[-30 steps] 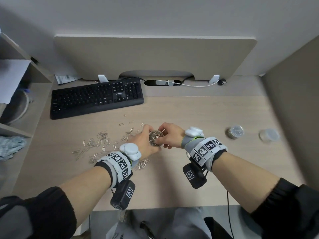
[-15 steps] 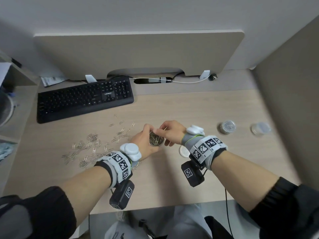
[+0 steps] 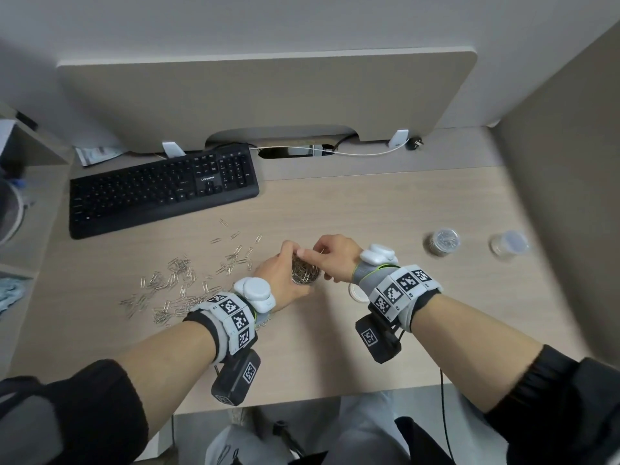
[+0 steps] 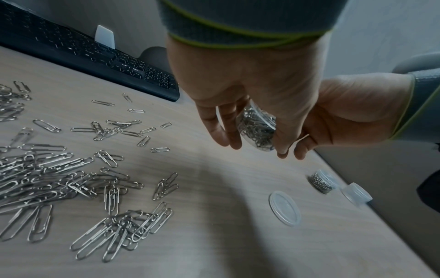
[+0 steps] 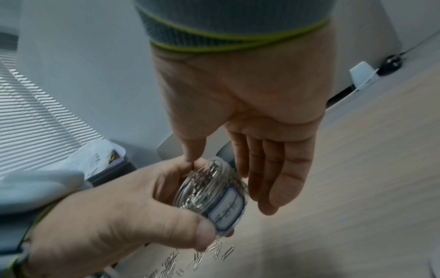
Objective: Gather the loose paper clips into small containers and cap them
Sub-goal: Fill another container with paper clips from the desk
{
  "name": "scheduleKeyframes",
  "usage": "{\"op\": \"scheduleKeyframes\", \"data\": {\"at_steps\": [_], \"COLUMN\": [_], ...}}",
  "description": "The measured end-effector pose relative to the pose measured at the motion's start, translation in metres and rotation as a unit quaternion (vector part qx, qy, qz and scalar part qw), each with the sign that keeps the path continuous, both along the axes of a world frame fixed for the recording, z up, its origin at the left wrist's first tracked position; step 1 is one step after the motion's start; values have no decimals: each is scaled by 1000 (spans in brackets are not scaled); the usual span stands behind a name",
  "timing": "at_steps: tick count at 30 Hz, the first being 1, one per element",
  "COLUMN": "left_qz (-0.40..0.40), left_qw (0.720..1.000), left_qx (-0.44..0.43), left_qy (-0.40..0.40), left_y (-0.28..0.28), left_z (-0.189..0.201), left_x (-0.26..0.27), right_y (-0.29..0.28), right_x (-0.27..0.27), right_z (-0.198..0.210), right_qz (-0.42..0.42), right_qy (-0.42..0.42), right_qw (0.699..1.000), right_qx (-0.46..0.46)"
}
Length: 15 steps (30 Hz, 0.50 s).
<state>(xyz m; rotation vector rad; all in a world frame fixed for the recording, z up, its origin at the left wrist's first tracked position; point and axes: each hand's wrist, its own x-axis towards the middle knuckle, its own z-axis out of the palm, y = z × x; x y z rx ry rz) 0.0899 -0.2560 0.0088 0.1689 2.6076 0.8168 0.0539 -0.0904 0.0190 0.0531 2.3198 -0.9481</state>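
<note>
Clear plastic jar (image 3: pixel 304 273), mouth up and packed with paper clips (image 5: pixel 209 180), is gripped by the left hand (image 3: pixel 280 283) over the table's (image 3: pixel 385 209) middle. The right hand (image 3: pixel 335 260) hovers at its mouth, fingers loosely straight, thumb touching the clips. The white lid (image 3: pixel 355 293) lies flat just right of the jar, under the right wrist, so the right hand is nearer.

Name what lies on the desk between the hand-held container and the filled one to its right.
A loose white lid lies flat on the desk there, plainest in the left wrist view.
</note>
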Motion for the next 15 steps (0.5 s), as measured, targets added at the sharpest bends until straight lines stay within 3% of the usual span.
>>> {"op": "scheduleKeyframes", "data": {"at_steps": [2, 4, 10, 15], "left_qz": [2, 10, 20, 21], "left_qw": [1000, 1000, 1000, 999], "left_qx": [-4, -2, -11, -8], "left_qy": [-2, -6, -20, -32], "left_y": [-2, -3, 8, 13], "left_z": [-3, -7, -15, -22], "left_x": [-2, -3, -1, 3], "right_y": [13, 30, 71, 69], "right_x": [-2, -2, 19, 40], "right_z": [-2, -5, -26, -49], "right_qz": [-39, -38, 108, 134], "right_qy": [-3, 18, 8, -4], "right_qw": [999, 997, 949, 938], "right_qx": [1, 58, 297, 320]}}
